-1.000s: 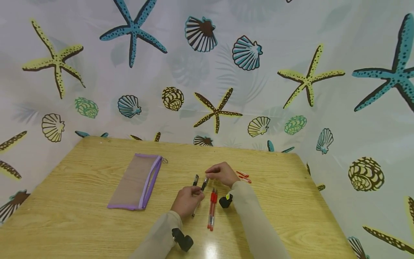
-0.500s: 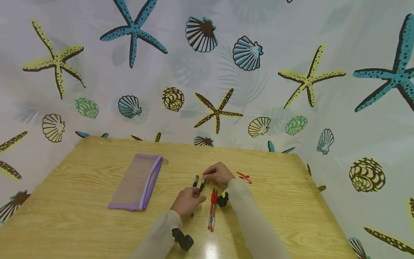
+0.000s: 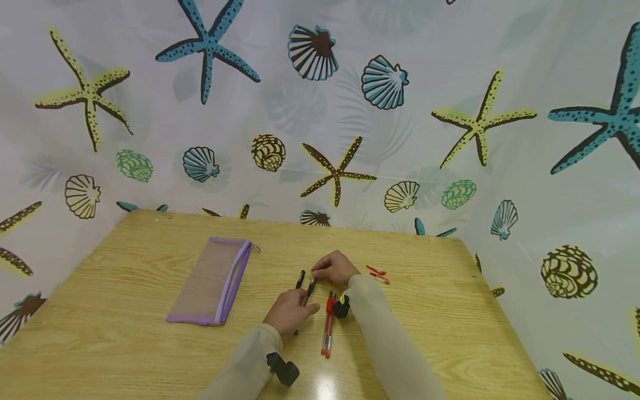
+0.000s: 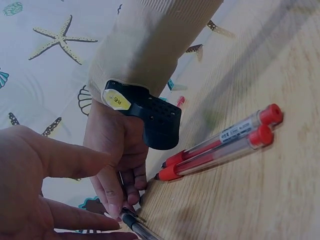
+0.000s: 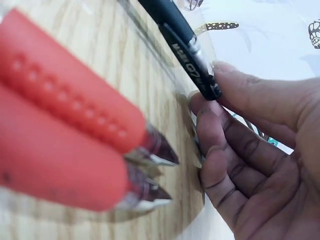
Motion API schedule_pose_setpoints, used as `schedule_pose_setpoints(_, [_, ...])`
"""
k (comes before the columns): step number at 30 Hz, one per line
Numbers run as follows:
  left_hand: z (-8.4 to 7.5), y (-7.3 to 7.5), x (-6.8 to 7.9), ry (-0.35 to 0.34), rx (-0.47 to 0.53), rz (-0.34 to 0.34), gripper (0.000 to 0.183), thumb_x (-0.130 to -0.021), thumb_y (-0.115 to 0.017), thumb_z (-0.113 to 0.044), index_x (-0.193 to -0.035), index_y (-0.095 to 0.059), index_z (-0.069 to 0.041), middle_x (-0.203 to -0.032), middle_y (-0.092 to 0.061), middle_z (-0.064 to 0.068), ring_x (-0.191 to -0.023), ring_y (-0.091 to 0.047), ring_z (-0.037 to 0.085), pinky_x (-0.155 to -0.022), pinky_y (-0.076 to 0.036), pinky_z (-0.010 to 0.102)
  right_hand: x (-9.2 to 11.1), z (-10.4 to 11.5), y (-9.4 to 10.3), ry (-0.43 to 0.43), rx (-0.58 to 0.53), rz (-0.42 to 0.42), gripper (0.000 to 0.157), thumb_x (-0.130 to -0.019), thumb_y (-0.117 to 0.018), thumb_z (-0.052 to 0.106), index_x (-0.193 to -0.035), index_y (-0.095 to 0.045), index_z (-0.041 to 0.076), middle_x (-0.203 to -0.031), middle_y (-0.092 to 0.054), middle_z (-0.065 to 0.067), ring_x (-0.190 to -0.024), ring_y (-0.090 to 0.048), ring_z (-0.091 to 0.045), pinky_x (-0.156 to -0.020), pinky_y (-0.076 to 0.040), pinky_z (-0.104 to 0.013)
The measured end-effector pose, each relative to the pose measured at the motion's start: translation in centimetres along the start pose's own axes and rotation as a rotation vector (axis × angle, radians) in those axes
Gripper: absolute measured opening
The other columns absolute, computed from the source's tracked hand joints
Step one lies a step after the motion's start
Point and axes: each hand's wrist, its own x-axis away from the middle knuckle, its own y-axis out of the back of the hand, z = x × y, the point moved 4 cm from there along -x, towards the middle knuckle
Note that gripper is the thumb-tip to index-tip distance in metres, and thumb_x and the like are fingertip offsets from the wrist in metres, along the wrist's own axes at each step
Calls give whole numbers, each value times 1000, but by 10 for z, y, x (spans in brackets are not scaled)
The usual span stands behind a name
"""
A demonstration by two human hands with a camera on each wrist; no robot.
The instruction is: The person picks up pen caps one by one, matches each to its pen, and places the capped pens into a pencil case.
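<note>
Two black capped pens lie roughly side by side in the head view. My right hand [image 3: 337, 269] pinches the clip end of the nearer-right black pen [image 3: 311, 286] between thumb and fingertips; its printed clip shows in the right wrist view, on that black pen [image 5: 187, 57]. Over the pens' lower parts is my left hand [image 3: 287, 312], its thumb spread away and its fingers extended across them, partly hiding them. The second black pen [image 3: 300, 279] sticks out beyond the left fingers. Two uncapped red pens [image 4: 220, 145] lie together between my arms, tips pointing away from me.
Two red pen caps [image 3: 379, 279] rest on the wooden table [image 3: 435, 316] to the right of my right hand. A mesh zip pouch with purple edging [image 3: 207, 280] lies flat at the left. A shell-and-starfish patterned curtain [image 3: 330, 111] borders the table's back and sides.
The right hand has shifted left, bringing its black pen down next to the other one. My left thumb has moved off that pen and spread out. Red pens and pouch stayed put.
</note>
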Motion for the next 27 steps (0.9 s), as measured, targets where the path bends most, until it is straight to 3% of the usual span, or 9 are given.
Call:
schedule_pose_setpoints(2, [0, 0, 1, 9, -3, -4, 56, -92, -65, -28, -131, -52, 9, -128, -55, 26, -120, -51, 41, -95, -43, 54, -2, -1, -1, -5, 10, -2, 13, -89, -69, 10, -97, -76, 4, -93, -73, -7, -83, -66, -15, -77, -54, -32])
schedule_pose_setpoints(9, [-1, 1, 2, 26, 1, -11, 58, -92, -65, -29, -133, -50, 9, -130, -54, 26, -120, -51, 41, -96, -43, 54, -2, -3, -2, -24, -4, -10, 11, -88, -70, 10, -95, -76, 4, -91, -72, -5, -78, -65, -13, -68, -52, -28])
schedule_pose_setpoints(19, [-2, 3, 3, 1, 45, -20, 56, -93, -64, -27, -135, -49, 7, -120, -61, 23, -110, -59, 35, -89, -49, 51, 0, -3, 0, -27, -2, -6, 12, -89, -70, 13, -97, -76, 6, -90, -72, -4, -78, -63, -12, -67, -51, -28])
schedule_pose_setpoints(27, [-1, 1, 0, 0, 86, -35, 50, -92, -65, -25, -132, -53, 3, -118, -62, 20, -105, -61, 32, -83, -52, 48, 1, -6, 3, -35, 0, -26, 13, -90, -69, 15, -99, -76, 8, -94, -72, -3, -81, -65, -13, -77, -53, -33])
